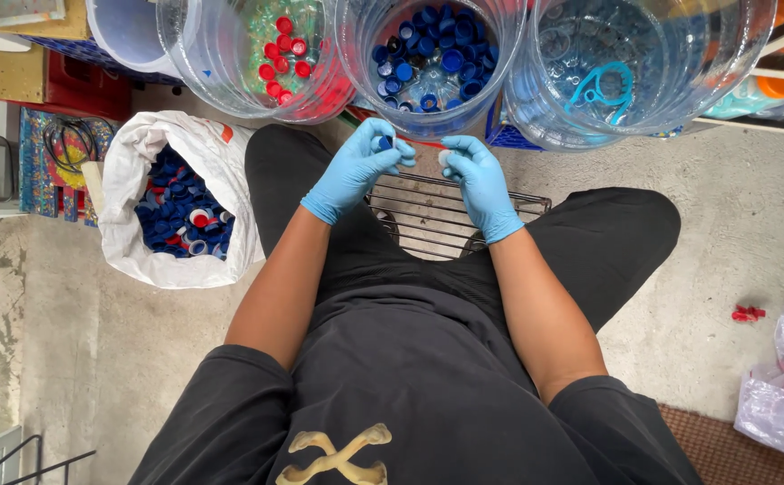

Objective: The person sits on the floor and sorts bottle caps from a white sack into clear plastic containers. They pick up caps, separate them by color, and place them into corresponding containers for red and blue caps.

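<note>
Your left hand (356,166), gloved in blue, pinches a blue cap (384,143) in its fingertips, just below the middle tub (356,67). Your right hand (477,180), also gloved, closes its fingertips on a small pale piece (446,158); what it is cannot be told. Both hands hover over a wire rack (428,211) between your knees.

Three clear tubs stand in front of you. The left tub (181,54) holds about ten red caps (280,52), the middle one a layer of blue caps (428,54), too many to count, and the right tub (751,63) only a few teal rings (600,87). A white sack (131,162) beside your left knee is still well filled with mixed caps (181,216), mostly blue. So the sorting looks early: the tubs are shallow and most of the sack is left.
</note>
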